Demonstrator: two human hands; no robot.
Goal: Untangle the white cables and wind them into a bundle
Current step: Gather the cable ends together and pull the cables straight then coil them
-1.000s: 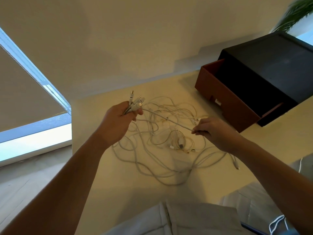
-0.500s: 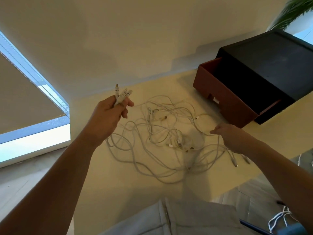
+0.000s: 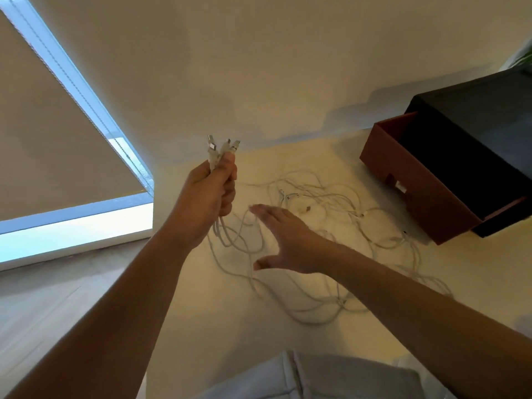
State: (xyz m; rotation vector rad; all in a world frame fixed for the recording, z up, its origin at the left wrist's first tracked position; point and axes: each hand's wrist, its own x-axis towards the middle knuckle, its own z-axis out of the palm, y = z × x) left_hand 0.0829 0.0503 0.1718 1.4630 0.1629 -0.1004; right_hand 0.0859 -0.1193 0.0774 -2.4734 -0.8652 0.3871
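A tangle of white cables [image 3: 325, 214] lies spread over the cream table [image 3: 201, 335]. My left hand [image 3: 205, 201] is raised above the table's left part and grips several cable ends, whose plugs [image 3: 223, 146] stick up out of the fist. The strands hang from that fist down to the tangle. My right hand [image 3: 283, 240] hovers just right of the left one, fingers straight and spread, thumb apart, holding nothing. It hides part of the tangle beneath it.
A dark box with a brown drawer [image 3: 426, 182] pulled open stands at the back right of the table. A wall runs behind the table. A window with a blind [image 3: 51, 145] is at the left. Grey fabric [image 3: 311, 378] lies at the near edge.
My right hand let go of the strand it pinched, then swung left, and is now spread beside the left hand. My left hand has lifted the plug ends higher.
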